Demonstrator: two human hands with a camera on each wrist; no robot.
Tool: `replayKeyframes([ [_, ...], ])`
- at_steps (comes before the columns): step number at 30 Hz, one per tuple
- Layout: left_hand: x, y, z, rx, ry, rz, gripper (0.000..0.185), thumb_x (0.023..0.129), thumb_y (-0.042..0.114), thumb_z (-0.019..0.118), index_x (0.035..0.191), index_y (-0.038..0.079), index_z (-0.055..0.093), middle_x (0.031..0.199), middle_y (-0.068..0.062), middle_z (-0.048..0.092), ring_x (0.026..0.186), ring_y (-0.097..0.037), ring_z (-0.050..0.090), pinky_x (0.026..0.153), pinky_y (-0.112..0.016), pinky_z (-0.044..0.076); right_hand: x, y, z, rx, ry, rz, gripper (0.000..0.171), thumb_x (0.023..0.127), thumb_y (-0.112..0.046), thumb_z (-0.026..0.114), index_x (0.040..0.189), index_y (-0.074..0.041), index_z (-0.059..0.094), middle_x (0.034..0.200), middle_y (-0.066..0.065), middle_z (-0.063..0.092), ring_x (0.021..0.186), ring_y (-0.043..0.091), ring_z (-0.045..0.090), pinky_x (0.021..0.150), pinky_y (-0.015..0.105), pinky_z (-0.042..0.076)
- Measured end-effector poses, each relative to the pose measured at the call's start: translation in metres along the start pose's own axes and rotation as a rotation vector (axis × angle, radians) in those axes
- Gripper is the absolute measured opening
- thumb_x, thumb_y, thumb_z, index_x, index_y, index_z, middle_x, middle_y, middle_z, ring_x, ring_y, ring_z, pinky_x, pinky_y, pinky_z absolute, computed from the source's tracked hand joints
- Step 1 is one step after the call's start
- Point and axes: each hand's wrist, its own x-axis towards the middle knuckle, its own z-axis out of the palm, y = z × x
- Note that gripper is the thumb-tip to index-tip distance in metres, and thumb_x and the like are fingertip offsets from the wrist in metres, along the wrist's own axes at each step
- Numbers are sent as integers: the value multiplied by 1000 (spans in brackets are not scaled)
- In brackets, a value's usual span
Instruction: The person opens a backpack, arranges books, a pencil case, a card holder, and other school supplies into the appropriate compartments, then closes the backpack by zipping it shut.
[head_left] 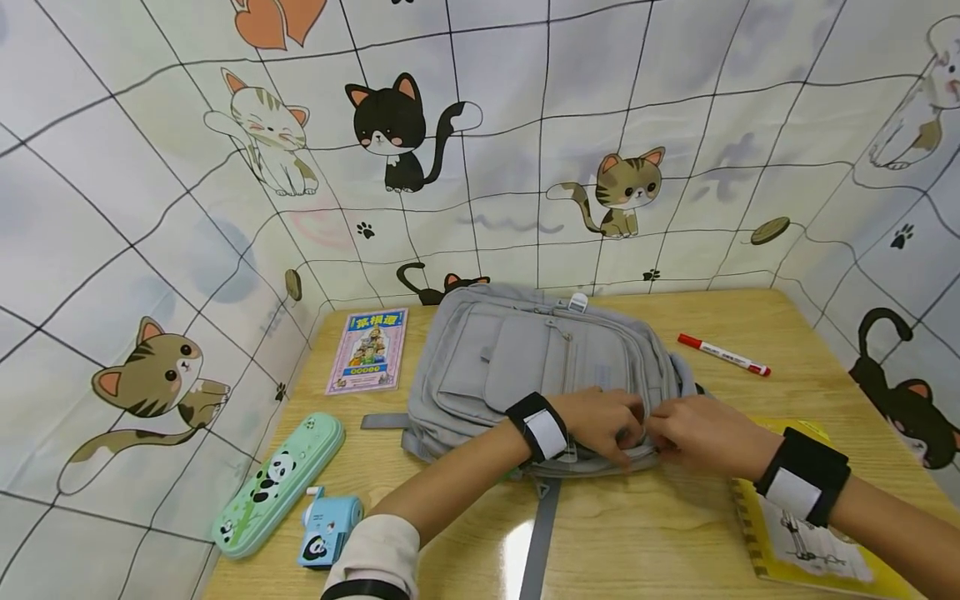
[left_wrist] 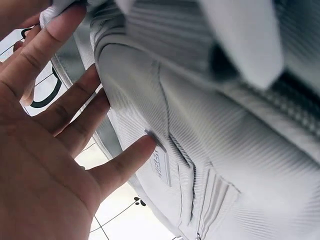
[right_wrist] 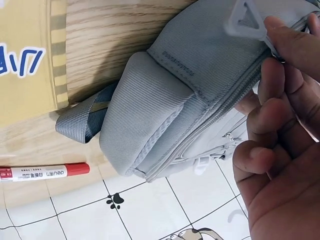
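A grey backpack (head_left: 517, 358) lies on the table, its front pocket facing up. My left hand (head_left: 603, 421) is at its near right edge; in the left wrist view the thumb and forefinger pinch the grey fabric at the top while the other fingers spread against the bag's front. Close beside it, my right hand (head_left: 708, 433) is at the same edge. Between its thumb and forefinger, in the right wrist view, it pinches a zipper pull (right_wrist: 246, 21) with a pale triangular loop, on the zipper along the bag's side.
Left of the bag are a pink booklet (head_left: 367, 350), a green panda pencil case (head_left: 277, 487) and a blue pencil sharpener (head_left: 330, 529). To the right lie a red-capped marker (head_left: 723, 355) and a yellow spiral notebook (head_left: 810, 542), partly under the right forearm. A grey strap (head_left: 540, 542) trails toward the front.
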Motion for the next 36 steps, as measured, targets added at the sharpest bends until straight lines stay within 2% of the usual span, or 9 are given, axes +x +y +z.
replayKeyframes([
  [6, 0, 0, 0, -7, -11, 2, 31, 94, 52, 79, 80, 30, 62, 135, 10, 55, 121, -4, 49, 85, -24, 44, -4, 9, -6, -5, -24, 36, 42, 72, -19, 98, 74, -26, 57, 72, -17, 45, 62, -4, 40, 55, 21, 35],
  [10, 0, 0, 1, -3, -14, 8, 31, 95, 51, 79, 81, 29, 61, 135, 9, 54, 121, -4, 49, 82, -21, 44, -6, 17, -10, -8, -70, 94, 40, 75, -17, 96, 74, -26, 57, 72, -16, 46, 62, -3, 41, 56, 22, 38],
  [18, -2, 3, 3, 24, -2, 14, 31, 96, 50, 78, 82, 30, 59, 133, 8, 52, 116, -3, 48, 78, -20, 42, -9, 32, -8, -13, -49, 114, 42, 77, -15, 96, 73, -26, 55, 72, -16, 46, 63, -3, 38, 57, 21, 34],
  [22, -2, 5, 4, 44, 5, 12, 31, 95, 51, 78, 82, 30, 59, 131, 9, 53, 114, -3, 49, 77, -19, 42, -4, 33, -11, 26, -117, 140, 39, 78, -15, 95, 74, -25, 58, 72, -15, 48, 63, -2, 39, 57, 21, 35],
  [25, -3, 6, 5, 51, 7, 4, 32, 95, 52, 78, 82, 30, 60, 131, 9, 53, 114, -3, 49, 79, -19, 42, 9, 42, -25, 110, -242, 224, 30, 80, -13, 92, 79, -24, 64, 76, -14, 54, 65, -1, 45, 58, 24, 39],
  [27, -2, 7, 6, 56, 5, -7, 32, 95, 53, 78, 82, 30, 59, 131, 10, 53, 114, -2, 49, 81, -20, 42, 24, 55, -37, 138, -283, 288, 24, 83, -12, 88, 82, -23, 67, 79, -12, 58, 68, 2, 49, 60, 27, 43],
  [31, 0, 8, 8, 88, 11, -29, 33, 97, 55, 75, 83, 30, 59, 129, 12, 51, 114, -2, 48, 84, -22, 43, 60, 88, -49, 98, -213, 375, 11, 92, -12, 81, 90, -15, 70, 86, -2, 65, 72, 11, 57, 64, 37, 50],
  [33, 0, 11, 9, 112, 9, -34, 31, 98, 55, 73, 85, 30, 59, 128, 11, 50, 112, -3, 48, 85, -23, 41, 75, 106, -41, 53, -174, 398, 10, 95, -14, 79, 97, -9, 71, 92, 5, 67, 76, 18, 61, 67, 42, 54],
  [36, 1, 15, 12, 140, 4, -29, 27, 99, 53, 71, 89, 31, 60, 126, 11, 49, 108, -3, 48, 84, -24, 39, 89, 125, -19, 18, -193, 445, 24, 99, -18, 74, 113, 1, 70, 104, 18, 69, 86, 31, 68, 77, 51, 58],
])
